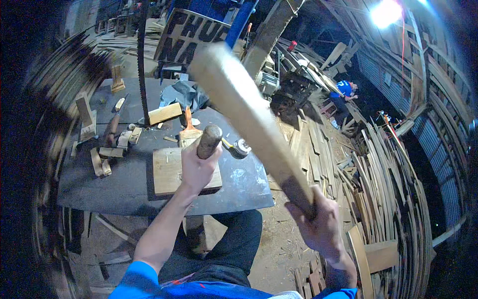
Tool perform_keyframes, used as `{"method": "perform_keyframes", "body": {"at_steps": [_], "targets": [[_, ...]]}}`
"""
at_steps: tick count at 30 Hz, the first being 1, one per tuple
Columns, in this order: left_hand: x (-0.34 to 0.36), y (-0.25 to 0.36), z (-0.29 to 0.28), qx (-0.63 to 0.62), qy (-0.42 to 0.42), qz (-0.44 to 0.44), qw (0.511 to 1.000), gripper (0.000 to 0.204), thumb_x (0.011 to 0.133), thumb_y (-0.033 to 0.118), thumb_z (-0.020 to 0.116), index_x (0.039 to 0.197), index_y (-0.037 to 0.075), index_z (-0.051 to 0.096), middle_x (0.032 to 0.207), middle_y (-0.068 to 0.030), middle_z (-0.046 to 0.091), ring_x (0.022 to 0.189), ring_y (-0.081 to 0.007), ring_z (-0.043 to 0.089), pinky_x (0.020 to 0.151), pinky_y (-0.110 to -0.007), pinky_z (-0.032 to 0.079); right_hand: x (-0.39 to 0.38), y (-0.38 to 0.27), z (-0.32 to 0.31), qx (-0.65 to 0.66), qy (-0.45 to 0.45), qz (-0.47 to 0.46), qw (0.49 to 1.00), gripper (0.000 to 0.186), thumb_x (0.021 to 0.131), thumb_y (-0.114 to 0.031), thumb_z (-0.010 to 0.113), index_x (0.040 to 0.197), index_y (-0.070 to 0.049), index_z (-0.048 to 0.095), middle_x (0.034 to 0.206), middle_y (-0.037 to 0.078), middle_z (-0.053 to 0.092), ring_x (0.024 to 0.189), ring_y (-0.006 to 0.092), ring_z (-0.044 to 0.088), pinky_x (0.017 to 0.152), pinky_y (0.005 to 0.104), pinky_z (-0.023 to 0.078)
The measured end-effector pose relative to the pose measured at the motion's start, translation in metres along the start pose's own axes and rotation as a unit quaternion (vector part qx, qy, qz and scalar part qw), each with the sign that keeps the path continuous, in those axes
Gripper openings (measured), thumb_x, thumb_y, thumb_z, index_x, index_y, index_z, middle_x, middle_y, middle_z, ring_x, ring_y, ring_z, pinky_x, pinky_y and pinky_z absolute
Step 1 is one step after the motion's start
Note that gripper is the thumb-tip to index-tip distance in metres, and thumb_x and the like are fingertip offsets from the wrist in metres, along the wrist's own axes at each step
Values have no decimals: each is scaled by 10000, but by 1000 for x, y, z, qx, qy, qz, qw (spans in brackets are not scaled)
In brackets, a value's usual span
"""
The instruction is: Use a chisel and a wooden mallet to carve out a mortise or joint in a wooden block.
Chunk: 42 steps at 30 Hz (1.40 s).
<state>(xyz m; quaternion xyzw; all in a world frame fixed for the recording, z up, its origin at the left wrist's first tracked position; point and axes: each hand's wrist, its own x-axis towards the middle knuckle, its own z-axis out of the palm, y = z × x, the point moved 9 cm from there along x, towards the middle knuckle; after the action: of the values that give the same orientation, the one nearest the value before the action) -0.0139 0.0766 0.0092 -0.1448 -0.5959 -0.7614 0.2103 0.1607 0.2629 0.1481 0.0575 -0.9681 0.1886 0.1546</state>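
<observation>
My left hand [195, 169] is closed round a chisel-like tool with a thick, round-ended handle [210, 141]; its lower end is hidden by the fist. Beneath that hand a flat wooden board [167, 172] lies on the dark worktable [114, 184]. My right hand [321, 224] grips the narrow end of a long wooden club-shaped mallet [249, 107], slightly blurred. The mallet slants up to the left, its broad end raised beyond the left hand and apart from the handle. Just past the board lie a paintbrush with an orange handle [188, 119] and a round tape measure [242, 147].
Small wood blocks [112, 151] and offcuts lie at the table's left. A toothed saw blade [141, 65] rises at its far side, near a dark cloth [184, 94]. Timber stacks [383, 179] fill the right. A person in blue [343, 89] bends far off, under a bright lamp [386, 13].
</observation>
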Motion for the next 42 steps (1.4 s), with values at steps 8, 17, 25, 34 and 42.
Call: {"method": "perform_keyframes", "body": {"at_steps": [8, 17, 25, 34, 42], "targets": [[-4, -4, 1, -68, -2, -99, 993, 174, 896, 105, 663, 761, 42, 572, 583, 57, 498, 450, -32, 442, 402, -243, 329, -3, 20, 21, 49, -46, 22, 998, 322, 838, -156, 716, 1035, -19, 501, 739, 223, 613, 703, 395, 664, 605, 458, 492], [-7, 6, -7, 8, 18, -41, 999, 175, 888, 105, 690, 743, 35, 620, 594, 82, 482, 533, -9, 425, 465, -234, 311, -20, 42, 41, 217, 30, 94, 971, 256, 838, -127, 666, 1005, -4, 517, 749, 193, 614, 651, 252, 626, 618, 361, 484], [-8, 2, -9, 49, 40, -36, 997, 149, 862, 79, 694, 745, 40, 611, 614, 70, 521, 541, -22, 456, 470, -242, 337, -34, 75, 111, 353, -41, 152, 922, 124, 960, -139, 575, 946, -24, 530, 582, -16, 493, 479, 63, 457, 435, 237, 335], [-5, -12, -8, 30, 7, -41, 999, 152, 885, 160, 708, 822, 37, 646, 646, 79, 540, 559, -18, 464, 483, -252, 349, -27, 78, 120, 465, -27, 166, 869, 129, 976, -121, 498, 998, 4, 520, 701, 74, 579, 473, 94, 493, 430, 233, 377], [-15, -5, -14, -42, 49, -19, 998, 53, 899, 58, 669, 906, 6, 675, 772, 39, 620, 695, -30, 546, 626, -214, 436, -19, 81, 141, 529, 67, 130, 836, 251, 879, -19, 619, 1100, 9, 503, 809, 83, 591, 535, 132, 546, 471, 252, 427]]}}
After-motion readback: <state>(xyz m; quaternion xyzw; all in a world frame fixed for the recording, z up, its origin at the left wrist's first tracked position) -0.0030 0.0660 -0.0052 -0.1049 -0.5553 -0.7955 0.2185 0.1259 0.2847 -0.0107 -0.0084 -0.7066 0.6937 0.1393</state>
